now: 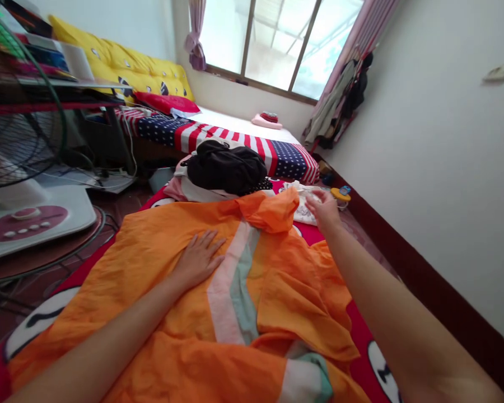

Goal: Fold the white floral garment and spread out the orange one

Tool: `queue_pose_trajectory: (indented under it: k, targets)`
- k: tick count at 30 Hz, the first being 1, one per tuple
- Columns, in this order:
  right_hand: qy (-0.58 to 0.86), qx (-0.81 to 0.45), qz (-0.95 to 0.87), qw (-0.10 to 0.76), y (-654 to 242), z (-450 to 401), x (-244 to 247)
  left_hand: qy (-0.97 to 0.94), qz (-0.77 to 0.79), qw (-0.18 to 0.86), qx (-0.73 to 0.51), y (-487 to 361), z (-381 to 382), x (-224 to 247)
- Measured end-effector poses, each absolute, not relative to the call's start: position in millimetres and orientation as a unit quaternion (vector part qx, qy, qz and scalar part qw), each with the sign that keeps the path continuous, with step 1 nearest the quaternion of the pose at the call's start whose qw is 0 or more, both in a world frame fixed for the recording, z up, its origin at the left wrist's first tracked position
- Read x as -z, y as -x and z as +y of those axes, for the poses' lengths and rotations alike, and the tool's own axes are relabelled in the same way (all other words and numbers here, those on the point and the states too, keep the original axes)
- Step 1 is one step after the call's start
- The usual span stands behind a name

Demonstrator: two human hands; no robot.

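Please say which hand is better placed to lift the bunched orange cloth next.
Right, probably: the right hand is free beside the bunched orange cloth, while the left hand lies flat on the orange garment further down.

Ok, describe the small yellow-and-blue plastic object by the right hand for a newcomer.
Find the maroon-skirted white wall. Where it meets the red cartoon-print bedspread, just past the right hand, sits the plastic object, the only yellow thing on that side.

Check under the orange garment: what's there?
Red cartoon-print bedding shows past the edges of the orange garment. Whatever lies directly beneath it is covered and can't be seen. The left hand rests flat on top.
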State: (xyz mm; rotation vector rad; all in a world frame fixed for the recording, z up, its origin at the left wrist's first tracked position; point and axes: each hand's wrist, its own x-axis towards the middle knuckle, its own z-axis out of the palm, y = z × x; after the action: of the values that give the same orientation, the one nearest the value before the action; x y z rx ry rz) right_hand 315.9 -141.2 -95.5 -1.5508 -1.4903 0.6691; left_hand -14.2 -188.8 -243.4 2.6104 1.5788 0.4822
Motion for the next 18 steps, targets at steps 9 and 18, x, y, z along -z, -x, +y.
queue_pose_trajectory:
  k: [9,18]
  targets:
    - [0.732,-0.099,-0.405,0.540,-425.6,-222.6,170.8,-0.843,0.514,0.019,-0.157,11.6,-189.7,247.6]
    - [0.742,-0.229,-0.425,0.465,-428.4,-274.7,215.3,-0.842,0.513,0.007,-0.169,11.2,-189.3,250.3]
